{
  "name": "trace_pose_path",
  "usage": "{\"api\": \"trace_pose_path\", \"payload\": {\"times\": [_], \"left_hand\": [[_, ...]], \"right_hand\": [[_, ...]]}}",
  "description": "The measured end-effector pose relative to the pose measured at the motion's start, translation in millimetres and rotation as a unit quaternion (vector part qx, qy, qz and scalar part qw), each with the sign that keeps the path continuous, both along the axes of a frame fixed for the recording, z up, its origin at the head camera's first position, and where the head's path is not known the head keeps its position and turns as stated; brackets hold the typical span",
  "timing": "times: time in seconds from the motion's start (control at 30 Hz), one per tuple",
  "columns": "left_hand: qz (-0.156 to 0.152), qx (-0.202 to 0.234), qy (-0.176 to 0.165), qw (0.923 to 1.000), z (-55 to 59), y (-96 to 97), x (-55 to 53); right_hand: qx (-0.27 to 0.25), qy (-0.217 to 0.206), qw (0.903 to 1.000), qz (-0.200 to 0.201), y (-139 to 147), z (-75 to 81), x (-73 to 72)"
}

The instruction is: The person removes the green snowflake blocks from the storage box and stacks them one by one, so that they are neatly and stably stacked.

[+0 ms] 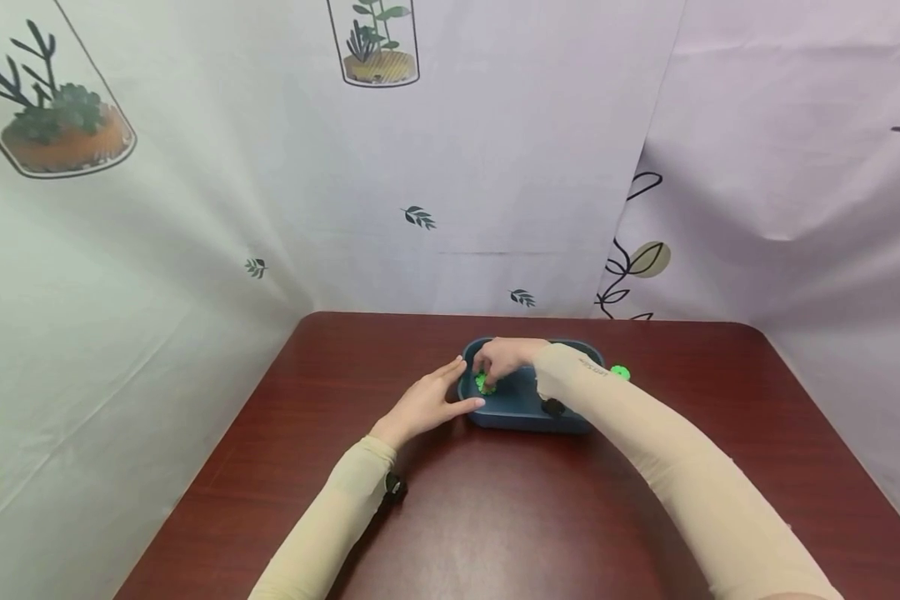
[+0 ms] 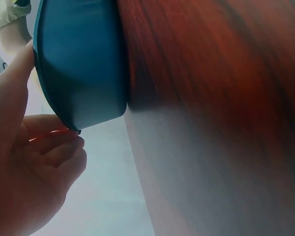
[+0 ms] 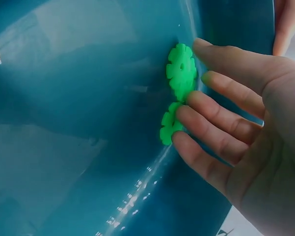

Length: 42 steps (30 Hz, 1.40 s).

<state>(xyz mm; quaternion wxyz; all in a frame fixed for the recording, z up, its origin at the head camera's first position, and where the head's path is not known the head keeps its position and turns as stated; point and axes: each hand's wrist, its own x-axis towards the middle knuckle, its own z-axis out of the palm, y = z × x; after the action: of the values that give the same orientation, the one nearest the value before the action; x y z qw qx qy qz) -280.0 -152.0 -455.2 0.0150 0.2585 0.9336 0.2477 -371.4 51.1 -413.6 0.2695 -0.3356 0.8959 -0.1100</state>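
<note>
A blue plastic basin [image 1: 525,414] sits on the table. My left hand [image 1: 425,406] rests at its left end, thumb stretched along the near rim and fingers fairly straight toward the far side. In the left wrist view, this hand [image 2: 37,157] touches the basin's rim [image 2: 39,64]. My right hand [image 1: 506,357] reaches down inside the basin. In the right wrist view, two green flower-shaped plastic discs [image 3: 181,71] stand against the basin's inner wall. The right hand's [image 3: 250,113] loosely bent fingers touch them at the fingertips, the thumb tip beside the upper one.
Another green disc [image 1: 620,372] shows beyond the right sleeve, just right of the basin. The dark red wooden table [image 1: 525,517] extends toward me. Behind it hangs a pale printed cloth [image 1: 495,183]. The right forearm crosses over the basin's right part.
</note>
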Motion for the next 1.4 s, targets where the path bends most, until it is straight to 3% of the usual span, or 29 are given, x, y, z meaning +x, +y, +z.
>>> {"api": "trace_pose_path", "payload": {"times": [0.93,1.13,1.4], "left_hand": [[-0.005,-0.011,0.018,0.9998,-3.5,4.8,5.2],[-0.002,-0.021,0.015,0.9997,-0.6,6.0,6.2],[-0.004,-0.015,0.015,0.9998,3.5,5.7,3.4]], "right_hand": [[0.054,0.018,0.9984,0.002,-6,-11.2,3.8],[0.029,0.014,0.9995,-0.006,-4,-2.7,6.7],[-0.042,0.004,0.9991,-0.002,5,10.9,3.6]]}}
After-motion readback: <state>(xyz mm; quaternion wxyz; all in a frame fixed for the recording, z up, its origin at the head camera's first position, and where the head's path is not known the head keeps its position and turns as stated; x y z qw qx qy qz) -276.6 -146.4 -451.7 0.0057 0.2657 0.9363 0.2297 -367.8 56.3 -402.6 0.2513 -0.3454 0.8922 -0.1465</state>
